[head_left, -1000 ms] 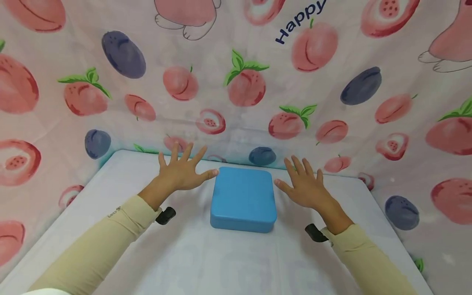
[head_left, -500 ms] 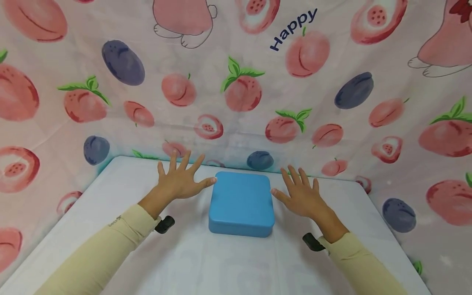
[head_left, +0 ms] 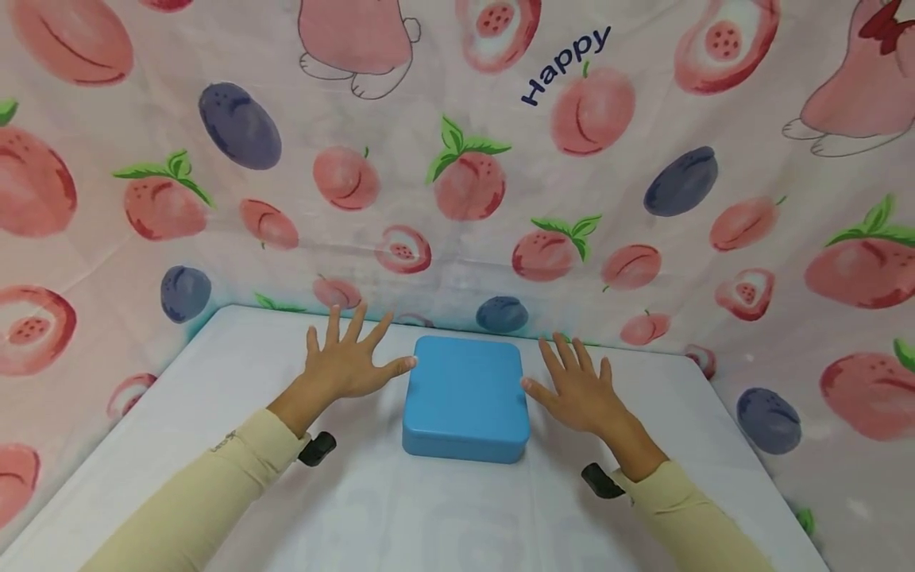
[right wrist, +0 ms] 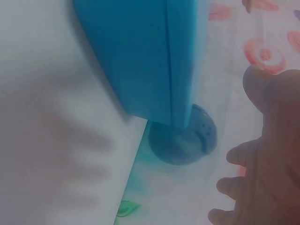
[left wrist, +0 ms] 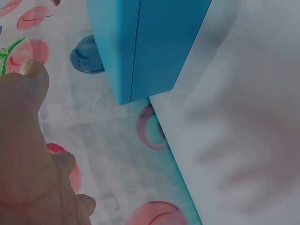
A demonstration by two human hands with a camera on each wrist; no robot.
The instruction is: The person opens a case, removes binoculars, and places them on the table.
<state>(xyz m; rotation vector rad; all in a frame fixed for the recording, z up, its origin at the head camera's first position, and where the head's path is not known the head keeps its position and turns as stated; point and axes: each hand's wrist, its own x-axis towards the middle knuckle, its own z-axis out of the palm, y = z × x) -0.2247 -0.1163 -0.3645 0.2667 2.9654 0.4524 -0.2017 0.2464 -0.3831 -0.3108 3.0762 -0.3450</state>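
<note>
A blue square box with rounded corners lies on the white table, and a thin seam runs along its side in both wrist views. To its left my left hand hovers with fingers spread, palm down, the thumb tip overlapping the box's edge in the head view. On the other side, my right hand is held likewise, its thumb pointing at the box's right edge. Neither hand holds anything. In the left wrist view the left thumb shows apart from the box; the right wrist view shows the right thumb apart too.
The white table carries soft shadows of both hands. A fruit-printed cloth hangs behind it and along the sides. A black device sits under the left wrist, and another black device under the right.
The whole head view has shifted slightly, so the box and table appear lower. The right hand has drawn a little nearer the box in view; both hands keep their spread pose.
</note>
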